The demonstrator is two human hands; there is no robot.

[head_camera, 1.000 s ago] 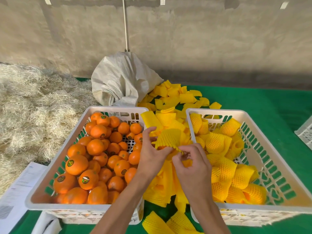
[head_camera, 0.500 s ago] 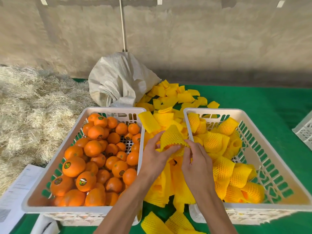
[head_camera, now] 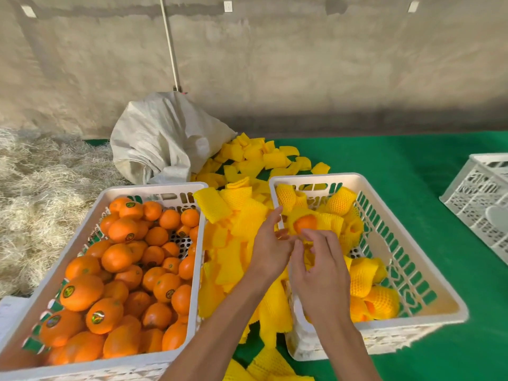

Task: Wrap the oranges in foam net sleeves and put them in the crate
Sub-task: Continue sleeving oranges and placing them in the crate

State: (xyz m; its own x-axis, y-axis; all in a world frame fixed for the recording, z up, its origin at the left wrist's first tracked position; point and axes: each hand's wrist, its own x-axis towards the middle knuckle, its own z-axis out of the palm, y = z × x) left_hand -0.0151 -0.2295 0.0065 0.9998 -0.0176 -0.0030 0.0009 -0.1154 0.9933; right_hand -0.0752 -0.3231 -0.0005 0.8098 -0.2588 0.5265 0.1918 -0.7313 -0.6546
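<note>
Bare concrete wall behind, green felt worktop [head_camera: 412, 188] below. Both hands over the right white plastic lattice crate [head_camera: 390, 243]: left hand [head_camera: 270, 248] loosely open, right hand [head_camera: 319, 273] curled, grip unclear, beside the round orange in ribbed yellow foam net sleeve [head_camera: 310, 222]. Probably releasing; next, fetching 1 smooth bare orange from the left white crate [head_camera: 154, 189].

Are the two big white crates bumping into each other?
Apart. The head view shows the crate of bare oranges and the crate of wrapped oranges separated by yellow foam sleeves.
</note>
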